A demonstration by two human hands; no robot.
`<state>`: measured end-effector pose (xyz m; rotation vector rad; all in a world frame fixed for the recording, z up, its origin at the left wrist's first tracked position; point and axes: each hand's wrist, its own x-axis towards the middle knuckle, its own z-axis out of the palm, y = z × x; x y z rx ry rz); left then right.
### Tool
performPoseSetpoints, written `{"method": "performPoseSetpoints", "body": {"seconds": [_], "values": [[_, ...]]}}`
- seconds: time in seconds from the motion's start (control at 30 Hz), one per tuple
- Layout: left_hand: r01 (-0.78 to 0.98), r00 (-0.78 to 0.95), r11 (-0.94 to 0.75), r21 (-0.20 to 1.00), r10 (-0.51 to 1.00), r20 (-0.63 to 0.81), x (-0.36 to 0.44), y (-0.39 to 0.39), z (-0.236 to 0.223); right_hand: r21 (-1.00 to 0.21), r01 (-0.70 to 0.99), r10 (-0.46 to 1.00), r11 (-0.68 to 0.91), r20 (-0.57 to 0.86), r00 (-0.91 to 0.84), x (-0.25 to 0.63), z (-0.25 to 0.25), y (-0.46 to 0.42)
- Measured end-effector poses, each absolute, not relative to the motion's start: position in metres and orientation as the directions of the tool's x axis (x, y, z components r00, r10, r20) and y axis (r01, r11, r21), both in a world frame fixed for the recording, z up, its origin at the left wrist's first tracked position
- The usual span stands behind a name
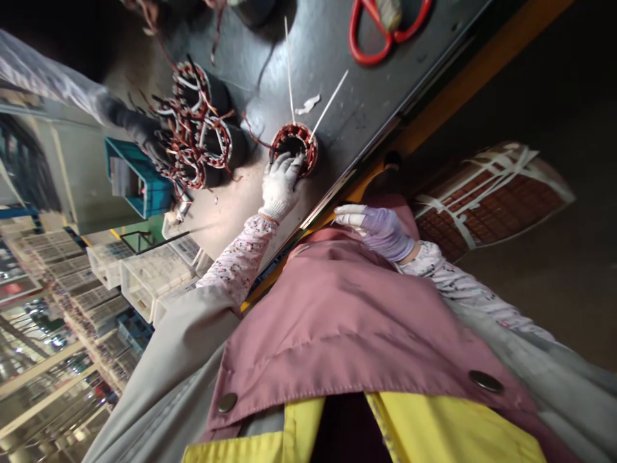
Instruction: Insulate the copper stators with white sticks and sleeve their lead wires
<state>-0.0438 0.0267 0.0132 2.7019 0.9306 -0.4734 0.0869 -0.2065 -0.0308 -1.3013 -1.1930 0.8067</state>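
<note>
A motor stator (312, 159) with red-brown copper windings stands on the dark metal table. Two thin white strips, which look like cable ties (330, 106), stick out from its winding ring. My left hand (281, 186), in a white glove, grips the near rim, its fingers curled over into the bore; the fingertips are partly hidden. Beside the table edge, in front of my pink apron, is my right hand (378, 228) in a white and lilac glove. Its fingers are bent and pressed together; whether something small is between them is hidden.
Several wound stators (216, 141) stand together to the left, where another person's dark-gloved hand (139, 132) reaches in. Red-handled scissors (371, 38) and a white scrap (308, 104) lie on the table (357, 122). A strapped copper-coloured bundle (486, 199) lies beyond the table edge.
</note>
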Motion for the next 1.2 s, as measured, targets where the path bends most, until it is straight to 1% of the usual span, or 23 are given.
{"method": "performPoseSetpoints", "body": {"seconds": [0.07,0.17,0.27,0.33,0.4,0.53,0.67,0.77,0.9,1.03,1.2], "values": [[0.641,0.750,-0.753,0.152,0.571,-0.334,-0.048,0.023,0.014,-0.981,0.134,0.936,0.141,0.176,0.303,0.088,-0.025,-0.210],[0.674,0.732,-0.722,0.156,0.624,-0.271,-0.055,0.015,0.017,-0.991,0.087,0.929,0.101,0.126,0.347,0.091,-0.013,-0.212],[0.714,0.700,-0.675,0.187,0.681,-0.214,-0.060,0.011,0.014,-0.993,0.074,0.939,0.090,0.110,0.327,0.092,-0.010,-0.208],[0.714,0.700,-0.668,0.210,0.687,-0.195,-0.061,0.011,0.010,-0.992,0.077,0.946,0.104,0.122,0.299,0.091,-0.014,-0.205],[0.699,0.715,-0.684,0.210,0.670,-0.199,-0.059,0.013,0.007,-0.988,0.094,0.953,0.118,0.140,0.267,0.089,-0.020,-0.201],[0.704,0.708,-0.685,0.186,0.656,-0.263,-0.053,0.012,0.010,-0.981,0.137,0.954,0.138,0.169,0.247,0.088,-0.027,-0.198],[0.733,0.674,-0.661,0.161,0.673,-0.303,-0.051,0.008,0.018,-0.983,0.148,0.958,0.111,0.145,0.247,0.088,-0.028,-0.197],[0.720,0.689,-0.673,0.172,0.663,-0.293,-0.052,0.007,0.019,-0.983,0.152,0.963,0.104,0.138,0.233,0.089,-0.029,-0.198],[0.701,0.709,-0.692,0.171,0.653,-0.266,-0.054,0.006,0.018,-0.975,0.170,0.959,0.143,0.180,0.220,0.088,-0.033,-0.195],[0.687,0.723,-0.706,0.169,0.642,-0.254,-0.055,0.006,0.018,-0.970,0.201,0.962,0.134,0.176,0.210,0.081,-0.041,-0.183],[0.660,0.746,-0.737,0.145,0.620,-0.244,-0.054,0.008,0.024,-0.969,0.171,0.952,0.177,0.212,0.221,0.075,-0.033,-0.174]]}}
